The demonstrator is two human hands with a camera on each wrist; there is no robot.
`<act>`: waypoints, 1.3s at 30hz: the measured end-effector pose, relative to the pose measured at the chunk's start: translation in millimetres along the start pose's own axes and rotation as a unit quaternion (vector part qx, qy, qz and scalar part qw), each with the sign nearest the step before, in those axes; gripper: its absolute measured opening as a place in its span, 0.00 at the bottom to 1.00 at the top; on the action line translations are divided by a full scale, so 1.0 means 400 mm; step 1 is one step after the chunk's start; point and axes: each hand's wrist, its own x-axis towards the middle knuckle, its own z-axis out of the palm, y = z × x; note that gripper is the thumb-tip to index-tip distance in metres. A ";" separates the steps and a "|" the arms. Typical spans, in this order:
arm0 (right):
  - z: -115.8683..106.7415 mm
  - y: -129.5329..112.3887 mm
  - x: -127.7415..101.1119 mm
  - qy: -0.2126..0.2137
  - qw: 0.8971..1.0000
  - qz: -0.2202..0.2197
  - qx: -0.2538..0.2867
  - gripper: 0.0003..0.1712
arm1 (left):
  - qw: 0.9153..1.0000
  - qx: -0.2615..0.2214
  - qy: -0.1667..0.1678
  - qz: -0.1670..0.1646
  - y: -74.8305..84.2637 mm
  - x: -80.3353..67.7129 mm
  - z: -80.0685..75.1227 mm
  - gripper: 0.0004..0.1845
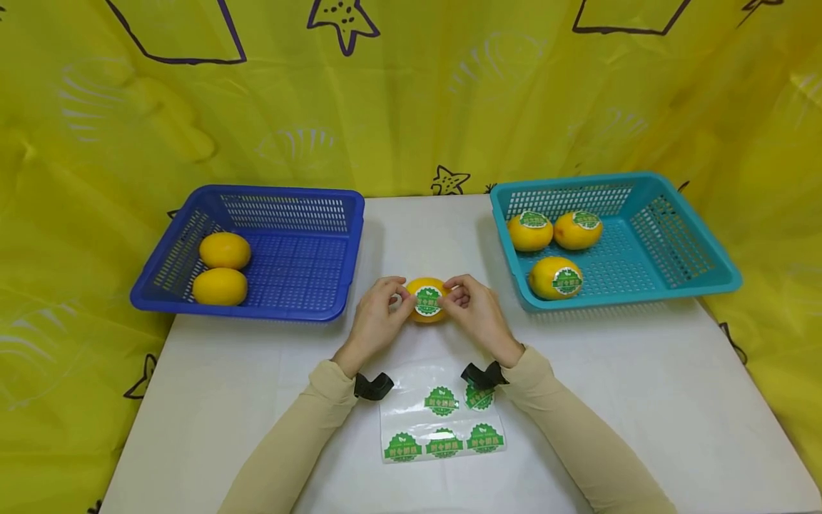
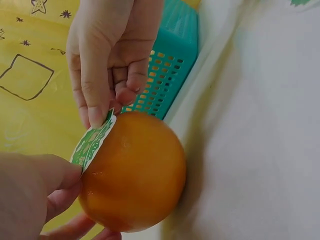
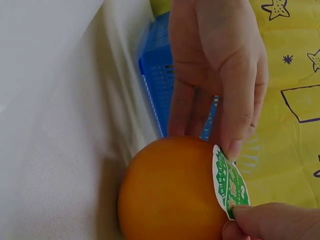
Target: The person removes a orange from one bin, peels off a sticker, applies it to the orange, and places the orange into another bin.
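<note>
Between the hands a lemon (image 1: 428, 316) stands on the table, orange-looking in the wrist views. Against its face lies a round green-and-white sticker (image 1: 427, 301), with edges standing slightly off the curved skin in the wrist views. My left hand (image 1: 379, 313) pinches the sticker's left edge, thumb on its face; other fingers of that hand are beside the lemon in the left wrist view. At the opposite edge, my right hand (image 1: 477, 314) pinches the sticker with its thumb in front. Fingertips behind the sticker are partly hidden. Closer to me lies a clear sticker sheet (image 1: 407, 410) with several green stickers.
A blue basket (image 1: 302, 303) at left holds two plain lemons (image 1: 221, 268). At right, a teal basket (image 1: 648, 285) contains three lemons (image 1: 546, 275) bearing green stickers. Behind the white table (image 1: 212, 400) hangs a yellow patterned curtain (image 1: 411, 93).
</note>
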 end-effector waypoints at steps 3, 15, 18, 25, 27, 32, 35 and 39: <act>-0.005 0.002 -0.002 -0.006 1.000 0.004 0.001 0.12 | 1.000 -0.026 0.002 -0.007 -0.001 -0.011 0.007 0.08; -0.012 0.020 0.001 -0.025 1.000 0.017 0.005 0.12 | 0.995 -0.091 -0.030 -0.028 -0.020 -0.011 0.013 0.21; -0.008 0.018 0.002 -0.030 0.999 0.023 0.003 0.14 | 0.994 -0.080 -0.060 -0.043 -0.027 -0.008 0.010 0.26; 0.005 0.029 0.032 -0.040 0.999 0.026 -0.006 0.22 | 0.988 -0.088 -0.099 -0.076 -0.028 0.011 0.008 0.26; 0.005 0.030 0.041 -0.040 0.999 0.032 -0.001 0.21 | 0.988 -0.091 -0.100 -0.079 -0.026 0.020 0.009 0.27; 0.011 0.033 0.056 -0.037 0.999 0.029 0.009 0.20 | 0.992 -0.060 -0.092 -0.068 -0.023 0.040 0.018 0.30; 0.020 0.031 0.058 -0.043 0.999 0.025 0.006 0.21 | 0.994 -0.042 -0.086 -0.061 -0.019 0.041 0.020 0.29; 0.029 0.032 0.059 -0.043 0.999 0.017 0.000 0.20 | 0.994 -0.041 -0.077 -0.062 -0.012 0.037 0.023 0.27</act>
